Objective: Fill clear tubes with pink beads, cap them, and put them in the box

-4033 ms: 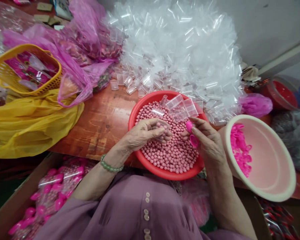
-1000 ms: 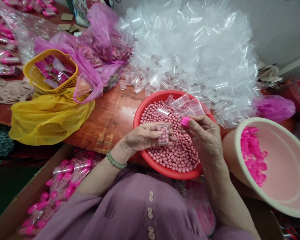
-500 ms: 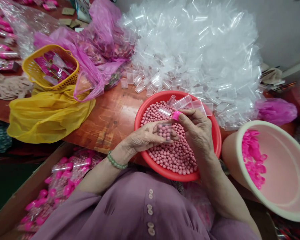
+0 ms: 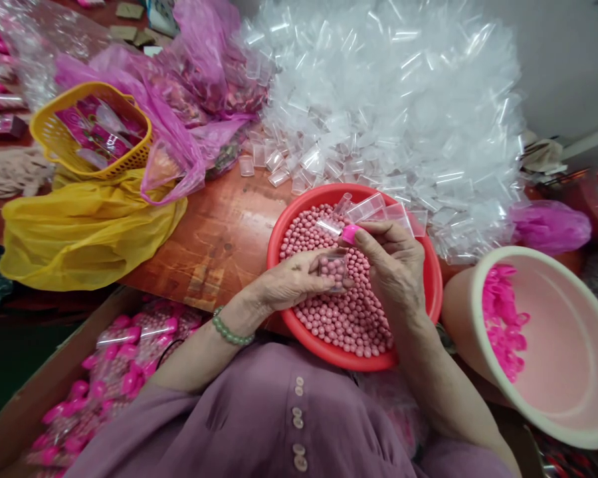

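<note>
Over a red basin [image 4: 432, 285] of pink beads [image 4: 329, 317], my left hand [image 4: 294, 279] is closed on a small clear plastic container [image 4: 333, 271] with pink beads inside. My right hand [image 4: 396, 259] pinches a bright pink cap [image 4: 349, 234] between thumb and fingers, just above and to the right of the container. Cap and container are apart. Several clear containers [image 4: 366, 208] lie inside the basin's far side, partly behind my right hand.
A large heap of clear containers [image 4: 389, 99] covers the back of the table [image 4: 219, 239]. A pale tub [image 4: 568, 345] with pink caps [image 4: 503, 325] stands right. Left are a yellow basket [image 4: 42, 136], a yellow bag [image 4: 84, 232] and a pink bag [image 4: 209, 53]; below, a box holds filled containers [image 4: 124, 352].
My left hand has shifted slightly right and down with the bead-filled container, which is now tilted a little differently. My right hand still holds the cap. The view has moved slightly.
</note>
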Demonstrator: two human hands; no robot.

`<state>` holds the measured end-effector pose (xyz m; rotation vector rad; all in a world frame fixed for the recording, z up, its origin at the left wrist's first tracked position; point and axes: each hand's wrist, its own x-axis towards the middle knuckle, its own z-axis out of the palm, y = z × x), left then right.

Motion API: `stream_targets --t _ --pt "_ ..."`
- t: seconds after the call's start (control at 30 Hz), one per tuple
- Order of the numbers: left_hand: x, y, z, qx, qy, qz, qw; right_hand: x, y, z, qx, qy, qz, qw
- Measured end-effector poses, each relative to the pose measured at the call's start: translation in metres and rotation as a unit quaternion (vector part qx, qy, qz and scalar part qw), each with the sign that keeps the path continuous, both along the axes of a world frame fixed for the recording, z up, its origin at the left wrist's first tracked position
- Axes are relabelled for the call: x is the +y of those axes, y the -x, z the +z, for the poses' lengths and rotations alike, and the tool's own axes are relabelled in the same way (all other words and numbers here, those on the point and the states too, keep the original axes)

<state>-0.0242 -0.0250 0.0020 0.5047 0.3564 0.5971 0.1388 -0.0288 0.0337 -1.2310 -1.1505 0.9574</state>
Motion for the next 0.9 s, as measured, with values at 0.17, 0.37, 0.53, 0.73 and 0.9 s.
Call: stream_targets --t 0.17,0.37,0.53,0.73,0.9 --pt "-0.001 -0.007 -0.003 0.019 -0.029 0.053 0.998 0.005 0.010 -0.003 -0.007 0.026 0.048 0.998" --pt "0.000 -0.014 -0.001 0.067 -0.095 0.121 0.986 0.006 0.008 -0.006 -0.056 0.024 0.042 0.997" --pt "-0.001 -0.016 0.000 0.160 -0.160 0.151 0.962 0.003 0.008 -0.012 -0.112 -0.013 0.014 0.993" --pt "-0.003 -0.017 0.001 0.152 -0.119 0.160 0.968 0.007 0.003 -0.018 -0.109 -0.012 0.038 0.993" --pt "-0.002 -0.016 0.000 0.185 -0.101 0.184 0.960 0.005 -0.002 -0.018 -0.073 -0.004 0.009 0.997"
